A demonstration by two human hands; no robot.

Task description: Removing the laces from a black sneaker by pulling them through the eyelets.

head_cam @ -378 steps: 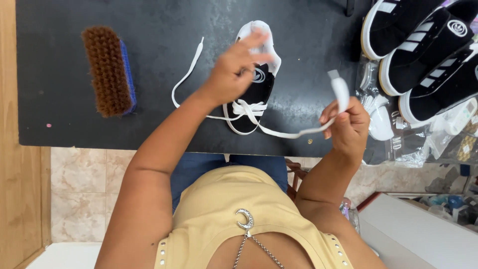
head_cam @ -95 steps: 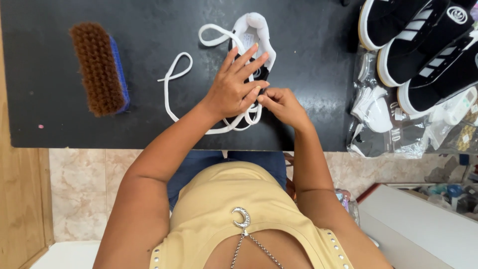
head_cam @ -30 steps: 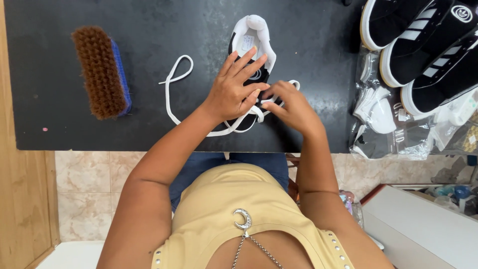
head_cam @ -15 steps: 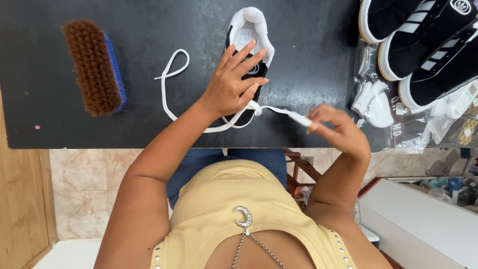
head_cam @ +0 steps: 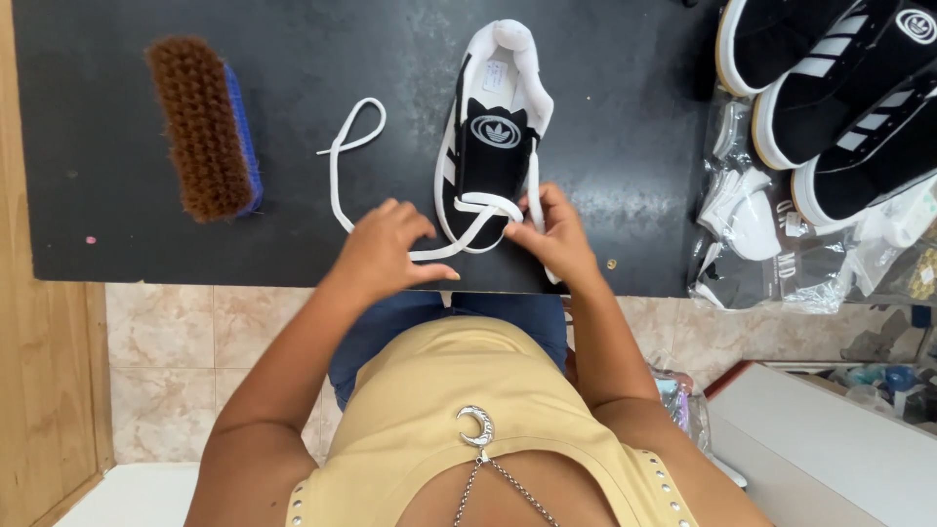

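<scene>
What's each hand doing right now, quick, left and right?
Left hand: closed on the white shoelace beside the black sneaker.
Right hand: pinching the same lace at the sneaker's toe end.

The single head-worn camera looks steeply down, close over the black table edge.

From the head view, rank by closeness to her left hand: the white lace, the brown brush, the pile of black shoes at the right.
1. White lace, touching the left hand.
2. Brown brush, upper left on the table.
3. Pile of black shoes, far right.
</scene>
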